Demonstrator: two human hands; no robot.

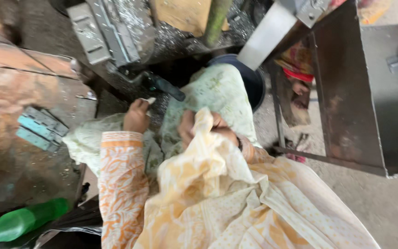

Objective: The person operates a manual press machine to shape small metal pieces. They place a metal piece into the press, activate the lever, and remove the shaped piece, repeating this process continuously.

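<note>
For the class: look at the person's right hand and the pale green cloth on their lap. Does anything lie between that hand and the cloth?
Yes. A yellow-and-white scarf is draped over the right hand, covering part of it where it meets the pale green cloth. The left hand is uncovered and holds a small white piece.

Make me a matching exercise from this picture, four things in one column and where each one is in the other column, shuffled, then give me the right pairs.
Things:
1. green bottle
2. black handle
3. dark round tub
4. grey-green metal strips

Places:
A. lying on the worn surface left of the left hand
B. bottom left corner
C. just above the left hand, sticking out from the machine
D. behind the pale green cloth, above the right hand

Pairs: 1-B, 2-C, 3-D, 4-A
</note>
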